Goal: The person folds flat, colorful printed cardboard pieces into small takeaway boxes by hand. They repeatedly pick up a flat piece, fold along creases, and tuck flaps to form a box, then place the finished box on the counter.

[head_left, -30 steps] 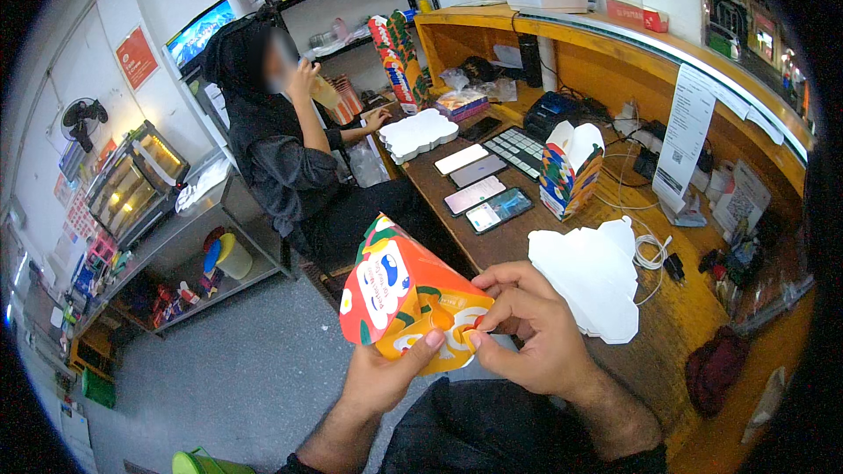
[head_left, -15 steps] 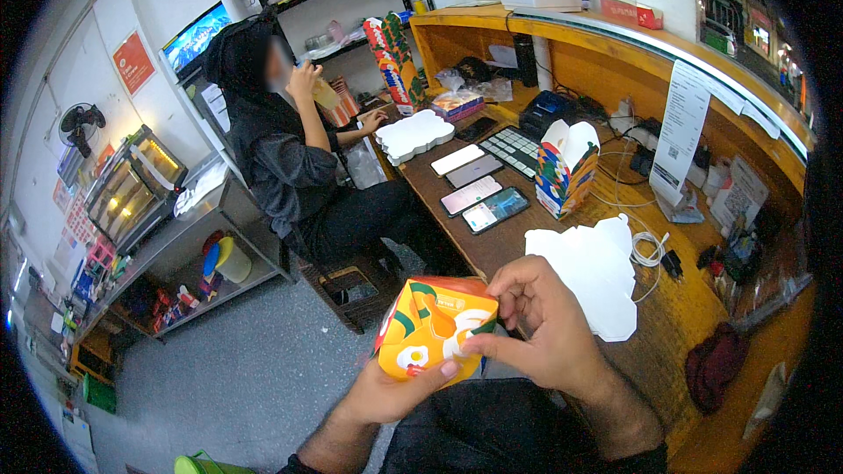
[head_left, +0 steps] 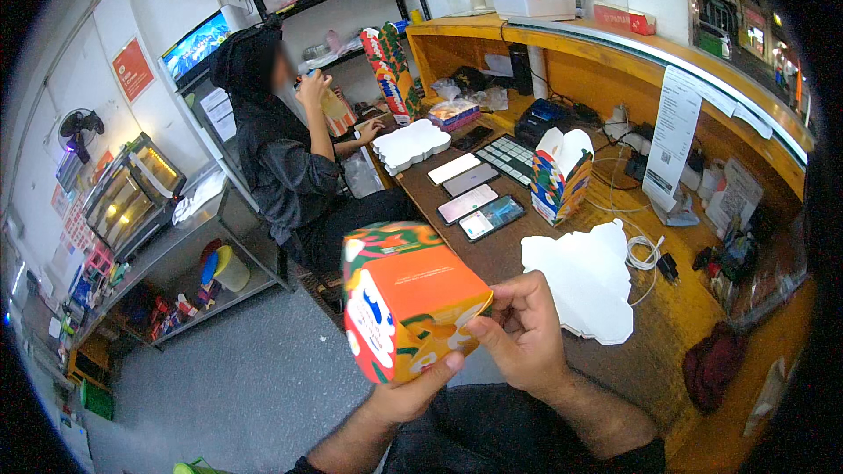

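Over my lap I hold a bright, patterned cardboard food box [head_left: 430,283] in both hands. One orange side faces up, and a white panel with a dark blue print shows at its left. My left hand [head_left: 413,397] supports it from below, thumb along the lower edge. With thumb and bent fingers, my right hand [head_left: 522,329] pinches the box's right corner. On the desk beyond that hand lies a flat white cardboard blank [head_left: 584,276]. Behind the blank stands a folded patterned box [head_left: 562,177] with white flaps raised at its top.
Several phones [head_left: 492,217] lie by a keyboard [head_left: 507,161] on the wooden desk. Farther off are a stack of white blanks [head_left: 410,146] and a tall stack of patterned boxes [head_left: 391,75]. A seated co-worker [head_left: 281,140] handles a box at left. A white cable [head_left: 645,254] is at right.
The box has turned in my hands, from its yellow face to its orange side, and come up slightly. The co-worker's raised hand has shifted a little.
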`<state>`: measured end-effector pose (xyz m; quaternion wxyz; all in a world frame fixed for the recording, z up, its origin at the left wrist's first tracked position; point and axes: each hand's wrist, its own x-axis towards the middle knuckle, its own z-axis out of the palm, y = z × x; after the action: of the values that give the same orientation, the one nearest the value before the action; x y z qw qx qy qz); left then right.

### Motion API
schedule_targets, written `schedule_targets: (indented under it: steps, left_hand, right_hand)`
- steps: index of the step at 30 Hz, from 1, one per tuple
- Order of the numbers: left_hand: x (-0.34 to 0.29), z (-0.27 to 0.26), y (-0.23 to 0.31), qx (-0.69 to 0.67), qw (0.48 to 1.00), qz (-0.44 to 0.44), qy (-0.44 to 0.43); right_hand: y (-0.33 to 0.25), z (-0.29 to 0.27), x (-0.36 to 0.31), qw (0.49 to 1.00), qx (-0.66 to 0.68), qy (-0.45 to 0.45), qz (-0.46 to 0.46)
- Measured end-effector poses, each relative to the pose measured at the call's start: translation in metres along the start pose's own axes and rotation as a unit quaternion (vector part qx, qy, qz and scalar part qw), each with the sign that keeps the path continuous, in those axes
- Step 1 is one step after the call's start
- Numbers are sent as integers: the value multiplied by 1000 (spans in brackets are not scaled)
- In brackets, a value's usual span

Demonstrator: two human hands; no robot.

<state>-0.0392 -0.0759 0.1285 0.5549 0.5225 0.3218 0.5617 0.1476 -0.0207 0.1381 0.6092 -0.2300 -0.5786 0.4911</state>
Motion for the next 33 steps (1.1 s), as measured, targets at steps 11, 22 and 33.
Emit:
schedule_targets:
  steps: [11, 22, 33]
  left_hand:
    - [5, 12, -19, -87, 992, 86, 43]
    - [4, 24, -14, 97, 985, 98, 105]
    - [12, -41, -38, 590, 758, 277, 34]
  right_hand:
    - [-9, -6, 5, 941, -303, -76, -126]
    - [12, -4, -5, 951, -267, -30, -153]
    - [-22, -18, 14, 979, -152, -97, -93]
